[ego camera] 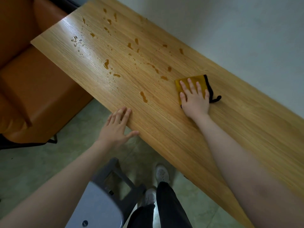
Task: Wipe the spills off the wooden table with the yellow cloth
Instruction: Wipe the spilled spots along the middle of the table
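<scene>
A long wooden table (164, 129) runs from upper left to lower right. Several amber spills (107, 64) dot its far left half; one drop (143, 96) lies nearer the front edge. The yellow cloth (199, 79), edged in black with a black loop, lies flat toward the table's back edge. My right hand (194, 99) presses flat on the cloth with fingers spread. My left hand (117, 127) rests on the table's front edge, fingers apart, holding nothing.
An orange upholstered seat (32, 89) stands beyond the table's left end. A grey stool (105, 195) is on the tiled floor below, next to my legs and white shoes (162, 173). A pale wall (230, 30) borders the table's back edge.
</scene>
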